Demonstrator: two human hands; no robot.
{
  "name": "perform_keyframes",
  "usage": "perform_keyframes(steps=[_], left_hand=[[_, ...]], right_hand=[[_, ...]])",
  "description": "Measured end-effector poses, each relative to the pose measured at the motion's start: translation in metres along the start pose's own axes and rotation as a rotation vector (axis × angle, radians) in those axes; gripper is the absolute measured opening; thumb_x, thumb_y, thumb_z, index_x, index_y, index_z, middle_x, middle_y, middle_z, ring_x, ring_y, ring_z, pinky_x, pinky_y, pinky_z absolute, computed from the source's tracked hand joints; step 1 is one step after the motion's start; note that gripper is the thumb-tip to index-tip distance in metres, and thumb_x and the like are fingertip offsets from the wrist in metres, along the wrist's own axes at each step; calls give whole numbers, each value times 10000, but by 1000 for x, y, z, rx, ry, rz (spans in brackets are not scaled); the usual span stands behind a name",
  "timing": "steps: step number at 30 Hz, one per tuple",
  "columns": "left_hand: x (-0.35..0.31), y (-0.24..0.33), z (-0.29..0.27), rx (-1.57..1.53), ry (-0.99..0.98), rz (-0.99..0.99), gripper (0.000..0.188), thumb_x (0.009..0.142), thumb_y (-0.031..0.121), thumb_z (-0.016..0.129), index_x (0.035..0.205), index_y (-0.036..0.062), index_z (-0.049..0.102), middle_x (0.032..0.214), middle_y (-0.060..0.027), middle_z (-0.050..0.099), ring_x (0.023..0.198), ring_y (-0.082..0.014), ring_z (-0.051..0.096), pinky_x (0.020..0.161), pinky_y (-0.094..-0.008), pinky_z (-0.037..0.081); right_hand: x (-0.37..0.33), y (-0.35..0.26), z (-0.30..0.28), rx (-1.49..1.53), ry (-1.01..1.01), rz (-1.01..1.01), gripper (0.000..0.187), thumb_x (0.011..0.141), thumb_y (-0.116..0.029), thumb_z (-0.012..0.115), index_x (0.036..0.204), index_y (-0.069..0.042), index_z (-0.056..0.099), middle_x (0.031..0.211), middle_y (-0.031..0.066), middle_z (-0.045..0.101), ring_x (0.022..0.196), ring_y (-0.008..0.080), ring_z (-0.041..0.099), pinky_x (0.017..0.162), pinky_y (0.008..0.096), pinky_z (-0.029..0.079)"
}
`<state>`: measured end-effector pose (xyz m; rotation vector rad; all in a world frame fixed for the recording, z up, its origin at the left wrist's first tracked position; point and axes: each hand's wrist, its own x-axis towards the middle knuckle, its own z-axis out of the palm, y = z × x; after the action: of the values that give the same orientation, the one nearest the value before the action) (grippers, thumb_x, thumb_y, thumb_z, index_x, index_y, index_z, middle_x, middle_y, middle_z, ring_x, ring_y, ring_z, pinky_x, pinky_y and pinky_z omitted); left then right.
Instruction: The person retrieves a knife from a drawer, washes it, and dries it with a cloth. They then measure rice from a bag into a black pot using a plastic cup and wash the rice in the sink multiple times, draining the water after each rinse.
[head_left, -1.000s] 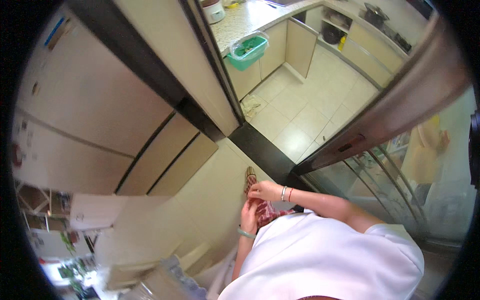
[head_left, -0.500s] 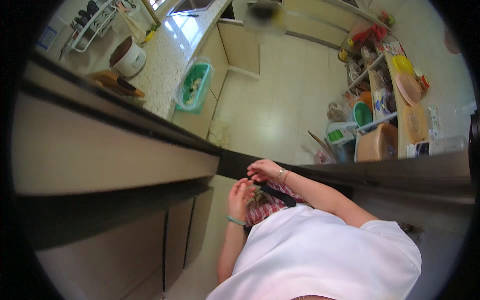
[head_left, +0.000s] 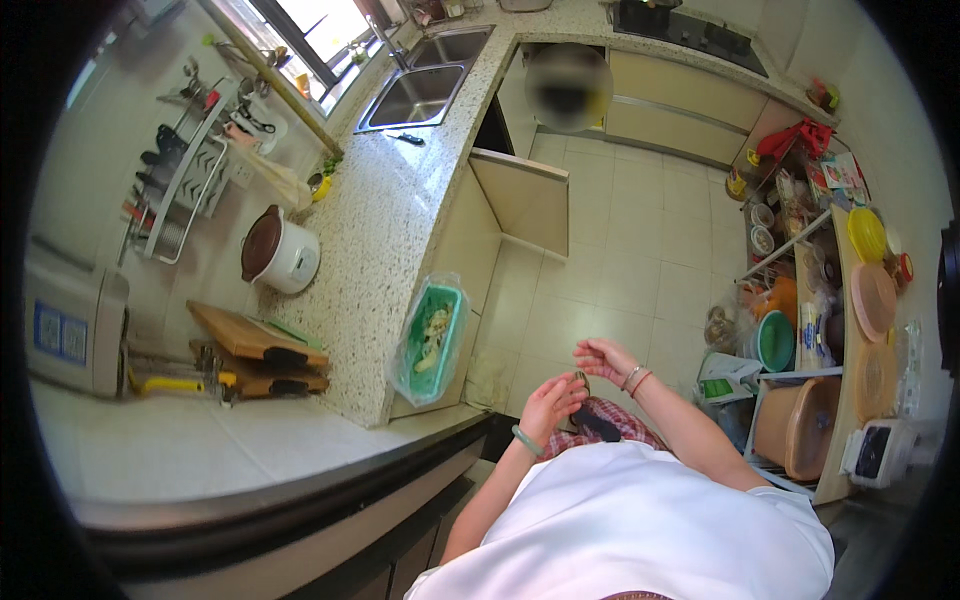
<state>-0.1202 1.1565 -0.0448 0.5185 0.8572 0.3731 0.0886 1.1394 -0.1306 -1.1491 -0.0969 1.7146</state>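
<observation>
My left hand (head_left: 556, 404), with a green bangle at the wrist, is raised in front of my white shirt (head_left: 640, 520). Its fingers are stretched and slightly bent. Just beyond it and to the right, my right hand (head_left: 608, 362) has its fingers loosely extended toward the left; a watch or bracelet and a red band circle that wrist. A small dark spot beside the left fingertips is too small to make out. Otherwise nothing shows in either hand. Red checked cloth (head_left: 625, 420) with a dark strap lies below the hands, at my waist.
A green bin (head_left: 458, 340) lined with clear plastic hangs at the counter's edge (head_left: 360, 375), holding food scraps. A cabinet door (head_left: 525, 200) juts open ahead. Along the right wall stands a crowded shelf (head_left: 838, 300). A white pot (head_left: 295, 255) and cutting boards (head_left: 250, 335) rest left.
The view has moved forward into the kitchen, past the dark doorway edge. More of the counter, sink and window shows. Both hands stay raised close together, the right one a little farther forward.
</observation>
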Motion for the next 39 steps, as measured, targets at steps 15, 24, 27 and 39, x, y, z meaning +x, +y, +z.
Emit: perform_keyframes(steps=[15, 24, 27, 39], left_hand=[[319, 177, 38, -353, -37, -17, 500, 980, 160, 495, 1426, 41, 303, 1343, -186, 495, 1182, -270, 544, 1004, -384, 464], [553, 276, 41, -311, 413, -200, 686, 913, 121, 578, 1461, 14, 181, 1506, -244, 193, 1371, -402, 263, 1022, -523, 417], [574, 304, 71, -334, 470, -284, 580, 921, 126, 546, 1413, 0, 266, 1448, -286, 261, 1309, -419, 337, 1034, -531, 399], [743, 419, 106, -652, 380, 138, 370, 960, 78, 435, 1291, -81, 393, 1314, -201, 478, 1258, -341, 465, 1022, -485, 449]], right_hand=[[195, -230, -34, 79, -30, 53, 310, 992, -236, 470, 1170, 1, 560, 1060, 142, 665, 896, 216, 671, 749, 321, 563], [299, -381, -36, -51, 96, 151, 400, 980, -274, 506, 1226, 41, 495, 1218, 192, 590, 1048, 285, 634, 825, 380, 557], [325, -418, -44, -39, 121, 165, 389, 982, -276, 501, 1229, 24, 502, 1221, 176, 596, 1051, 272, 632, 825, 376, 555], [482, -622, -78, -181, 76, 222, 301, 987, -234, 475, 1167, -12, 569, 1022, 106, 673, 822, 180, 655, 702, 306, 548]])
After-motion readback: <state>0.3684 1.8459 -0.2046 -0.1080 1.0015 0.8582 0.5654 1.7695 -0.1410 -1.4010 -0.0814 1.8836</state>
